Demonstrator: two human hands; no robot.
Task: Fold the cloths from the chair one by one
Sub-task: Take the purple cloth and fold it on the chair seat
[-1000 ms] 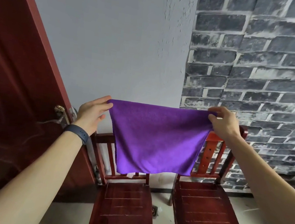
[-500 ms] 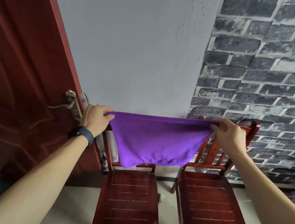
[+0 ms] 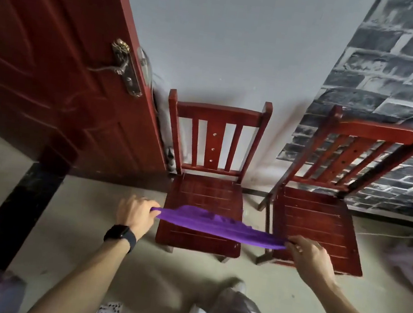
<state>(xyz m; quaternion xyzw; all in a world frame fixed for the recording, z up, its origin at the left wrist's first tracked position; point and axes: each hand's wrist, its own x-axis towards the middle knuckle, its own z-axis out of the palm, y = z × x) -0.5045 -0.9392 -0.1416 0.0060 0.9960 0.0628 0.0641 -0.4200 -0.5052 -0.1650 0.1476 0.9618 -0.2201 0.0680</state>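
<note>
1. The purple cloth (image 3: 216, 226) has come down. A second ago it hung like a curtain in front of the chair backs, held up by its top corners; now it is stretched almost flat at seat level, so from above I see mostly its edge.
2. The left hand (image 3: 136, 215), with a dark watch (image 3: 120, 234) on the wrist, has its fingers curled round one end of the cloth. The right hand (image 3: 311, 253) pinches the other end between thumb and fingertips.
3. The cloth spans the front of the left chair (image 3: 205, 193), and its right end reaches across the gap to the right chair (image 3: 318, 220). I cannot tell whether it touches the seat or hangs just above it.
4. Both seats look bare otherwise, and the red door (image 3: 53, 68) stands open at the left.
5. My guess: the cloth is being laid down on the seat as a folding surface, so the folding itself has not really started.
</note>
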